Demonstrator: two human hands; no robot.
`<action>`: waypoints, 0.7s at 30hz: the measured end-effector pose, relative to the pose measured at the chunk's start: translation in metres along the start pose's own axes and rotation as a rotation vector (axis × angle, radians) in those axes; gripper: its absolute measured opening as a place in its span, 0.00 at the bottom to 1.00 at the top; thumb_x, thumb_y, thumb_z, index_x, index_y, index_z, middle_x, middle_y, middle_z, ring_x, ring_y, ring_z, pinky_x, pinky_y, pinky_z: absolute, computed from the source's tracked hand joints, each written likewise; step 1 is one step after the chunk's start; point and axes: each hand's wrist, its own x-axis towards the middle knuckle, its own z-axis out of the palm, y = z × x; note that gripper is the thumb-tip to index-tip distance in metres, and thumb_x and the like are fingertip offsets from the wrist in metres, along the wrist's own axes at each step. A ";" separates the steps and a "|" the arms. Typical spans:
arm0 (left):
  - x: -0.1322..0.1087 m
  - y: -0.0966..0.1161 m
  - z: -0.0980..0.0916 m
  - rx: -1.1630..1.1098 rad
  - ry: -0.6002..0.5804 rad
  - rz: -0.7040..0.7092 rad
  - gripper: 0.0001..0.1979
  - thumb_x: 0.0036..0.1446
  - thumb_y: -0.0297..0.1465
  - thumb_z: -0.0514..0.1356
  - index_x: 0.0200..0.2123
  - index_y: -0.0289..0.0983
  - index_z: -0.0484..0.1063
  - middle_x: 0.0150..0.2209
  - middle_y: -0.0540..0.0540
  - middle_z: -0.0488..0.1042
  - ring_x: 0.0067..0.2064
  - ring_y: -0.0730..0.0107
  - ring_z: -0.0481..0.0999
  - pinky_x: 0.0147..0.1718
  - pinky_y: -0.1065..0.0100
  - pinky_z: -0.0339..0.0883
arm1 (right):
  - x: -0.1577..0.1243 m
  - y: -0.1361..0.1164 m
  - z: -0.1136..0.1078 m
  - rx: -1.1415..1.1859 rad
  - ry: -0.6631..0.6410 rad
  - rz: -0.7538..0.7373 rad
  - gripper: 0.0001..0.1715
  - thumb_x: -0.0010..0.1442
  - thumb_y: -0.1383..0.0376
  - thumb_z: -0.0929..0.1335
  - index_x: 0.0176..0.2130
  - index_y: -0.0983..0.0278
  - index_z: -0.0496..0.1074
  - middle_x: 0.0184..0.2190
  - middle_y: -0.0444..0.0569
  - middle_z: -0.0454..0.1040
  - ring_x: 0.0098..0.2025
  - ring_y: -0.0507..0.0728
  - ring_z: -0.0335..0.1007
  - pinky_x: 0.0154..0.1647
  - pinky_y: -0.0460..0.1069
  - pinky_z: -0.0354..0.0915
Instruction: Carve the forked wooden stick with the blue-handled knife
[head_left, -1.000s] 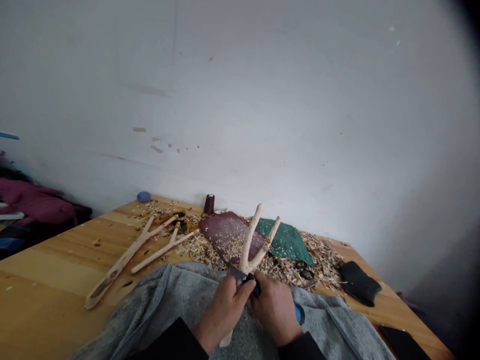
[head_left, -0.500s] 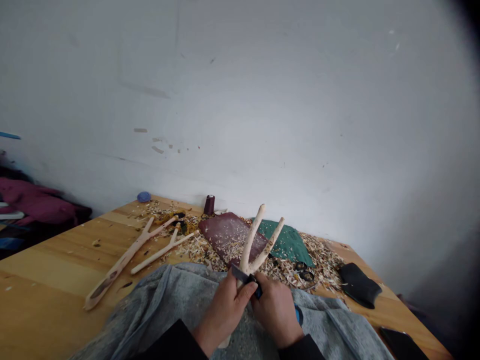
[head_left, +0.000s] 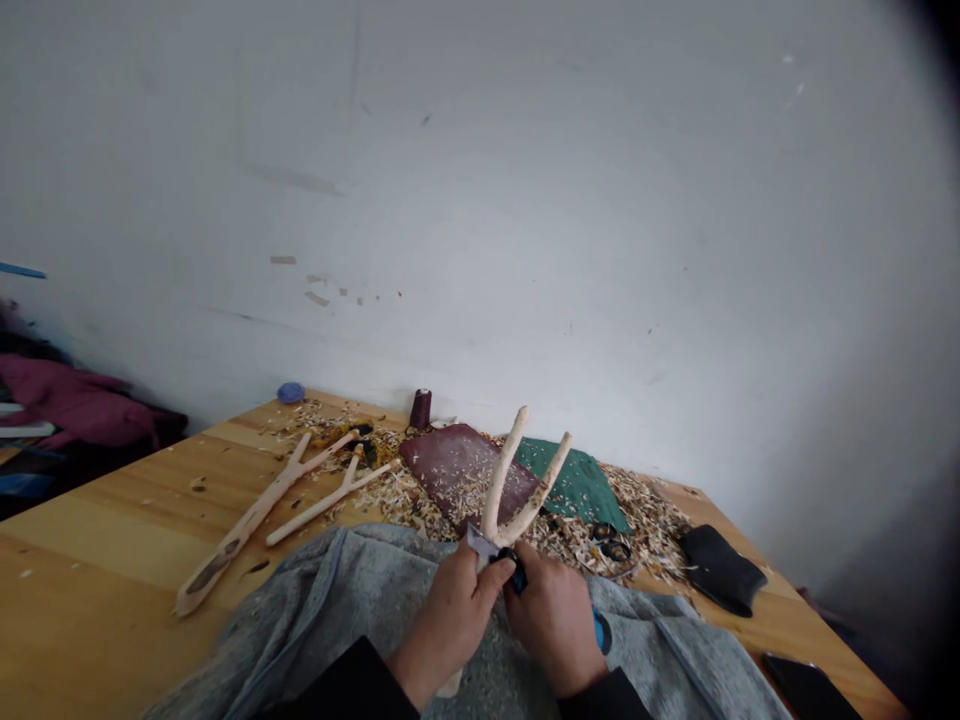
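Observation:
My left hand (head_left: 450, 625) is shut around the stem of a peeled forked branch (head_left: 501, 495), whose two pale prongs point up and away from me. My right hand (head_left: 553, 625) is shut on the black handle of a carving knife (head_left: 481, 543). Its short steel blade rests at the crotch of the fork, just above my left hand. The lower end of the branch pokes out below my left hand, over a grey cloth (head_left: 375, 600) across my lap.
Two more pale forked sticks (head_left: 247, 520) lie on the wooden table (head_left: 97, 530) among wood shavings (head_left: 645, 530). Further back are a maroon pad (head_left: 454, 470), a green cloth (head_left: 577, 485), a dark spool (head_left: 421, 409), a black pouch (head_left: 721, 570) and a black phone (head_left: 810, 685).
The knife blade has shifted slightly right and closer to the fork's crotch. Both hands still hold the same things, and the view has drifted only a little.

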 end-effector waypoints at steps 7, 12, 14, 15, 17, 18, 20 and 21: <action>0.003 -0.006 0.001 -0.088 -0.049 0.060 0.15 0.59 0.37 0.59 0.47 0.36 0.72 0.46 0.39 0.80 0.50 0.56 0.77 0.51 0.60 0.68 | 0.001 0.001 -0.005 0.028 -0.059 -0.056 0.08 0.59 0.68 0.67 0.38 0.59 0.76 0.34 0.48 0.82 0.36 0.57 0.78 0.31 0.48 0.51; 0.002 -0.004 0.000 -0.083 -0.045 0.053 0.15 0.58 0.37 0.58 0.47 0.36 0.72 0.45 0.39 0.80 0.50 0.55 0.78 0.51 0.60 0.69 | 0.002 0.001 -0.007 0.032 -0.068 -0.060 0.08 0.60 0.67 0.67 0.37 0.59 0.76 0.32 0.47 0.82 0.35 0.57 0.78 0.30 0.48 0.50; 0.001 -0.005 0.000 -0.071 -0.044 0.060 0.15 0.58 0.37 0.58 0.46 0.37 0.72 0.45 0.40 0.80 0.50 0.56 0.78 0.51 0.60 0.69 | 0.002 0.001 -0.006 0.036 -0.064 -0.065 0.08 0.59 0.67 0.67 0.37 0.59 0.76 0.32 0.47 0.82 0.34 0.56 0.77 0.30 0.48 0.50; 0.001 -0.005 0.001 -0.065 -0.044 0.062 0.15 0.58 0.37 0.58 0.46 0.37 0.72 0.45 0.40 0.80 0.50 0.56 0.78 0.51 0.61 0.69 | 0.002 0.001 -0.006 0.034 -0.060 -0.065 0.07 0.59 0.67 0.67 0.37 0.59 0.76 0.32 0.47 0.82 0.34 0.56 0.77 0.29 0.48 0.50; 0.002 -0.006 0.001 -0.058 -0.046 0.066 0.15 0.59 0.37 0.58 0.46 0.37 0.72 0.45 0.40 0.80 0.50 0.56 0.78 0.50 0.61 0.69 | 0.002 0.001 -0.006 0.031 -0.060 -0.065 0.07 0.59 0.67 0.67 0.36 0.59 0.76 0.32 0.47 0.82 0.34 0.56 0.77 0.29 0.47 0.50; 0.002 -0.006 0.001 -0.058 -0.046 0.068 0.15 0.59 0.37 0.58 0.46 0.37 0.72 0.45 0.40 0.80 0.50 0.56 0.78 0.51 0.62 0.69 | 0.002 0.002 -0.006 0.030 -0.062 -0.067 0.07 0.59 0.67 0.67 0.36 0.59 0.76 0.32 0.47 0.82 0.34 0.56 0.77 0.29 0.47 0.50; 0.002 -0.006 0.000 -0.064 -0.051 0.074 0.15 0.59 0.36 0.58 0.47 0.37 0.72 0.47 0.40 0.79 0.51 0.57 0.78 0.52 0.63 0.68 | 0.002 0.002 -0.006 0.034 -0.067 -0.072 0.08 0.59 0.67 0.67 0.36 0.59 0.76 0.32 0.47 0.82 0.34 0.56 0.77 0.30 0.47 0.51; 0.002 -0.006 0.000 -0.067 -0.056 0.077 0.15 0.59 0.36 0.58 0.48 0.38 0.72 0.48 0.40 0.79 0.52 0.58 0.77 0.52 0.63 0.68 | 0.003 0.002 -0.006 0.040 -0.070 -0.079 0.08 0.59 0.68 0.66 0.37 0.59 0.76 0.33 0.47 0.82 0.34 0.56 0.77 0.30 0.47 0.51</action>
